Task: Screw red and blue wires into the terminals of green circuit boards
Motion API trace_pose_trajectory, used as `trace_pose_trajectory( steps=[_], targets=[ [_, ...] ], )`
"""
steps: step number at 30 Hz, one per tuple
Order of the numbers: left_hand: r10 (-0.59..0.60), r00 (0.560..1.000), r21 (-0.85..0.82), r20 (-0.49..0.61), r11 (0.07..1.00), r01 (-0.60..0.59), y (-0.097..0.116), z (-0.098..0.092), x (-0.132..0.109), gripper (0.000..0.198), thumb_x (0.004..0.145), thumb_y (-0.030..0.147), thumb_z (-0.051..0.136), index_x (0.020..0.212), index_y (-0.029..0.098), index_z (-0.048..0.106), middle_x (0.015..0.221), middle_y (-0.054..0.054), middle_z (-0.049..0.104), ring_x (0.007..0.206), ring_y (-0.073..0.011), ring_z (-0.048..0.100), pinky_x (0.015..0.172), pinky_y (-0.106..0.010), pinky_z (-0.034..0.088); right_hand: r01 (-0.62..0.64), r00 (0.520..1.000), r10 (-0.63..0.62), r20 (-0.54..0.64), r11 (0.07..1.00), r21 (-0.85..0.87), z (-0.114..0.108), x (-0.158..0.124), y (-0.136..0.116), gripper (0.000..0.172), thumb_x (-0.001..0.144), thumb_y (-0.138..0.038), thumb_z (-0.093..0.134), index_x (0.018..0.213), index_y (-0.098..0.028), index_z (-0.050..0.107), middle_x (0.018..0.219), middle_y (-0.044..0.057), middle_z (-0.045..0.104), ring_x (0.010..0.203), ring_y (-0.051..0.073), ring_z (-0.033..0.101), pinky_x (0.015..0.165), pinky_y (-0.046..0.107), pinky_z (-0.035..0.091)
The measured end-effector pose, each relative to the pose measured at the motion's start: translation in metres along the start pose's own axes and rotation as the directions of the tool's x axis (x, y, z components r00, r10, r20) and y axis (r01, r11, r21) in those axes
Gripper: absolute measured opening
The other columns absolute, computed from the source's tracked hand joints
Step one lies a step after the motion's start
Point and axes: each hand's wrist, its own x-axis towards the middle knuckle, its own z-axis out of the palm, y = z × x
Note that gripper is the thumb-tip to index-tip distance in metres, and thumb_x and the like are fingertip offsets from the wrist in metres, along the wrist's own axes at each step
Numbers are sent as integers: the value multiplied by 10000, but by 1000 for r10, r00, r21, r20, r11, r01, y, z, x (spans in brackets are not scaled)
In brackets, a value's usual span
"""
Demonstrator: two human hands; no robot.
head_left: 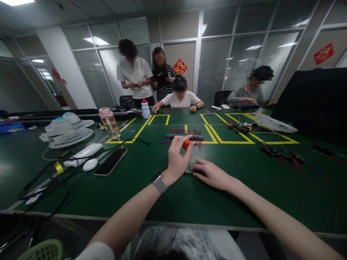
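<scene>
My left hand [177, 155] is raised over the green table [162, 195], fingers closed around a tool with an orange handle [186, 144] that points down. My right hand [211, 174] rests flat-ish on the table, fingers pinched on a small green circuit board [189, 172] just below the tool. A watch sits on my left wrist. A bundle of red, blue and green wires [182, 135] lies just beyond both hands.
To the left lie a black phone [110, 161], a white mouse [90, 164], white fans [67, 131], cables and a pink bottle [110, 122]. Loose wires [290, 159], tools and a keyboard [273, 123] are at right. Several people are at the far side.
</scene>
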Motion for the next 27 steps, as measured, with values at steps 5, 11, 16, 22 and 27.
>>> trace_pose_trajectory(
  steps=[5, 11, 16, 22, 27],
  targets=[
    [-17, 1000, -2, 13, 1000, 17, 3, -3, -1, 230, 954, 268, 492, 1080, 199, 671, 929, -51, 550, 874, -160, 559, 803, -293, 484, 0, 1000, 0, -9, 1000, 2, 0, 0, 0, 182, 929, -223, 530, 1024, -170, 676, 984, 85, 595, 876, 195, 603, 806, 315, 499],
    [-45, 995, -90, 86, 995, 53, 0, -1, -1, 337, 1001, 220, 360, 1270, 201, 561, 1119, -84, 643, 1042, -177, 599, 924, -333, 478, -1, 1000, 1, -4, 1000, 5, -1, 0, -1, 195, 929, -225, 528, 1045, -178, 677, 985, 84, 600, 873, 193, 607, 796, 308, 501],
    [-42, 996, -69, 76, 996, 48, -2, 1, 0, 278, 963, 217, 479, 1217, 193, 589, 1075, -72, 664, 971, -164, 622, 868, -303, 497, -9, 1000, 9, 0, 1000, 7, -2, 0, -2, 185, 929, -228, 527, 1022, -178, 679, 983, 82, 597, 876, 196, 607, 799, 310, 501],
    [-27, 994, -73, 102, 997, 35, 3, 0, -1, 269, 976, 214, 440, 1184, 193, 609, 1094, -77, 650, 1011, -169, 609, 901, -314, 491, 0, 1000, 0, 1, 1000, -6, -1, 1, 0, 187, 928, -225, 526, 1022, -172, 679, 982, 89, 601, 867, 200, 607, 794, 321, 502],
    [-41, 991, -109, 129, 992, 55, 2, 1, -2, 340, 997, 209, 364, 1290, 199, 538, 1183, -87, 644, 1090, -179, 610, 954, -346, 485, 0, 1000, 0, -2, 1000, 4, -1, 1, -1, 182, 928, -225, 530, 1020, -176, 679, 980, 84, 603, 867, 195, 609, 799, 317, 503]
  ],
)
